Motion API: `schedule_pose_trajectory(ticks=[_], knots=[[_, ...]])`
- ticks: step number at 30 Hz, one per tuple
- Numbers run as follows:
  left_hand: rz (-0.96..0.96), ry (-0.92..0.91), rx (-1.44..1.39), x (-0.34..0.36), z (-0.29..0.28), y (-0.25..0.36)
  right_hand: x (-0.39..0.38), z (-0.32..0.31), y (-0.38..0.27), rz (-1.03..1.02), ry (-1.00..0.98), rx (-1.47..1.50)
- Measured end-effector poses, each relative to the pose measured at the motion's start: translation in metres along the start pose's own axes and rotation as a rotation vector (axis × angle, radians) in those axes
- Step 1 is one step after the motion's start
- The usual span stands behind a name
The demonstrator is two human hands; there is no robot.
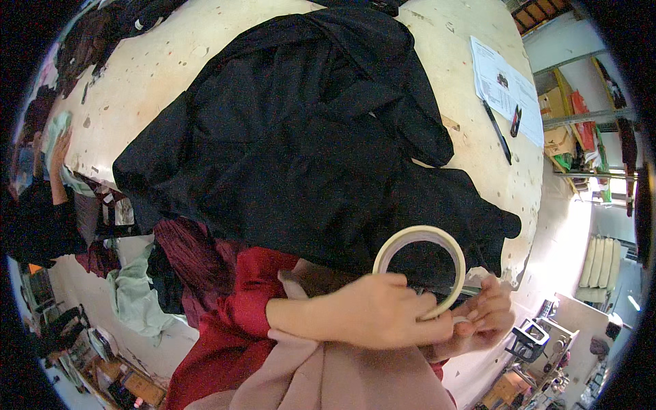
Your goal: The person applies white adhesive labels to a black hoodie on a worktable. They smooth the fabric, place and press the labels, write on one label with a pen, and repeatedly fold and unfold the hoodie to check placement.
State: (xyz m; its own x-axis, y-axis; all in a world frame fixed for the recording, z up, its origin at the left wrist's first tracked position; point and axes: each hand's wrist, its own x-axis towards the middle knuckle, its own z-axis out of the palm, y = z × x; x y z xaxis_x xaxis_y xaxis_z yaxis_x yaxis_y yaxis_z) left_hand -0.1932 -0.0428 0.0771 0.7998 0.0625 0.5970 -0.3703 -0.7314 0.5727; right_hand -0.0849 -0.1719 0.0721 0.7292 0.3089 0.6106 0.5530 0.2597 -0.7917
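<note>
My left hand [376, 312] reaches across from the left in a red sleeve, its fingers closed round the lower edge of a roll of cream masking tape [459, 270]. The roll stands on edge, its open middle showing black cloth behind. Close beside it on the right, my right hand [490, 313] has its thumb and fingers pinched together at a small whitish piece of tape [462, 320]. Whether that piece still joins the roll is hidden by the fingers. Just beyond both hands, a large black garment [294, 143] lies spread and creased over the table.
The pale, stained table [171, 68] carries a printed sheet [502, 82], a black pen [497, 133] and a small dark tool [516, 121] at right. Dark clothes [89, 44] lie far left, near another person's hand [60, 147]. Shelves [574, 119] stand at right.
</note>
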Motion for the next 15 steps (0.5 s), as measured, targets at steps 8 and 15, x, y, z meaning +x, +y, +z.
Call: schedule_pose_trajectory(ticks=[8,15], knots=[[0.331,0.024,-0.173,-0.013,0.019,0.036,0.072,-0.009,0.060,0.180,0.332,-0.058],[-0.338,-0.150,-0.295,0.033,-0.019,-0.039,0.033,-0.011,0.086,0.328,-0.057,-0.080]])
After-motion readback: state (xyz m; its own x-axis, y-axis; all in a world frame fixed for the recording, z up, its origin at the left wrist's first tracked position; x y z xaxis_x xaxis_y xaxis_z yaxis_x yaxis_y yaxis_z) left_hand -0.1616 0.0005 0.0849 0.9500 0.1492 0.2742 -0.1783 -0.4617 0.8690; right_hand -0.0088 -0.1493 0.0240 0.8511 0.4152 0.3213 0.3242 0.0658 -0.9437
